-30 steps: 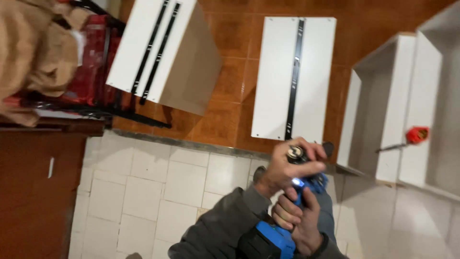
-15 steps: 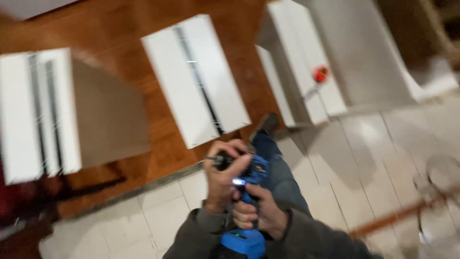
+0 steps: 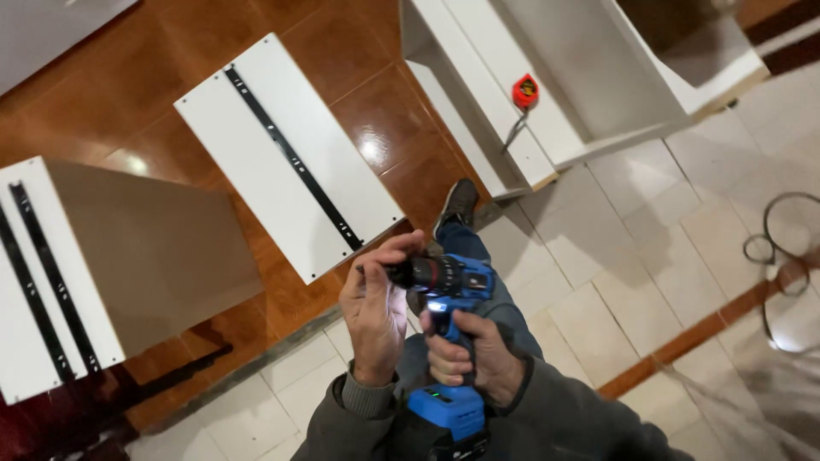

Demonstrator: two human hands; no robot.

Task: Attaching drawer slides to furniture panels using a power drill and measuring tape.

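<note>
Item: blue and black cordless drill (image 3: pixel 448 341), hard plastic body, ribbed black chuck (image 3: pixel 423 274) at the front, small white work light lit under the nose, blue battery block at the base. Held at waist height over the floor, chuck pointing to the person's left.

Right hand (image 3: pixel 468 357): grip closed full around the drill's handle. Left hand (image 3: pixel 376 312): fingers wrapped closed over the chuck end; whether a bit sits inside cannot be told.

Step in hand, as judged: setting or tightening the chuck. The next move likely calls for a firm twist of the collar with the handle held steady.

Around it:
- 1 dark shoe (image 3: pixel 457 205) and a blue trouser leg below the drill.
- 1 flat white laminate panel (image 3: pixel 286 154) with 1 black metal slide rail, lying on glossy brown floor tiles (image 3: pixel 384 128).
- 1 white cabinet box (image 3: pixel 128 256) at left, 2 black rails on its side.
- 1 open white cabinet carcass (image 3: pixel 555 85) at upper right, a small red tool (image 3: pixel 524 90) resting on its edge.
- Pale matt floor tiles (image 3: pixel 598 282); looped grey cable (image 3: pixel 786 248) at right.
</note>
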